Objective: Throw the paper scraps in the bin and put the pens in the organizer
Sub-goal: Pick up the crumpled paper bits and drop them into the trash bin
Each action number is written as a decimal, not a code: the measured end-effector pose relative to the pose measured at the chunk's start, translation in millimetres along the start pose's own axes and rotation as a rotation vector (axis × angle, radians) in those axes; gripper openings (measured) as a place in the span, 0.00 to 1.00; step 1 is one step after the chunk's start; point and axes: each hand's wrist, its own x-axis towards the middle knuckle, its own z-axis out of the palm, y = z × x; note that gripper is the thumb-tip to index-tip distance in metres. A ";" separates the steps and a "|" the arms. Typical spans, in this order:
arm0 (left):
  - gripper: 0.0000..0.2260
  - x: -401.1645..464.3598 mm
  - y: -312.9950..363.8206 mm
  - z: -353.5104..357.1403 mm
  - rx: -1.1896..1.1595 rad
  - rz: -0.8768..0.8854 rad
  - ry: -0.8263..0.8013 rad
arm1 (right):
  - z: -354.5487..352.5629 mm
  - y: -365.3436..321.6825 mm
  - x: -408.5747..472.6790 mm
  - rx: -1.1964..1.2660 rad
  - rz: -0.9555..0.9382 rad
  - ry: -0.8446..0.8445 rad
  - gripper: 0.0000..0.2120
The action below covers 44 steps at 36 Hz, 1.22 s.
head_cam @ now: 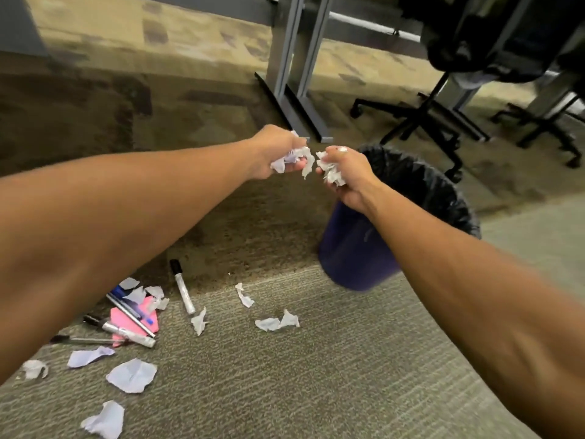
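Observation:
Both arms reach forward over the carpet. My left hand [272,150] grips a bunch of white paper scraps [292,160]. My right hand [351,175] grips another crumpled bunch [330,172], just left of the rim of a blue bin with a black liner [427,191]. Several torn white scraps [131,375] still lie on the floor at lower left and centre. A white marker with a black cap [183,288] lies alone. More pens and markers [126,331] lie across a pink sticky pad [136,321]. No organizer is in view.
Grey metal table legs [285,68] stand behind my hands. Black office chairs on wheeled bases [424,122] stand at the upper right, behind the bin. The floor is patterned carpet.

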 end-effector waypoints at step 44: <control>0.30 -7.7 10.0 158.5 -0.107 -0.191 -0.188 | -112.7 -39.3 -7.3 0.280 0.036 0.525 0.31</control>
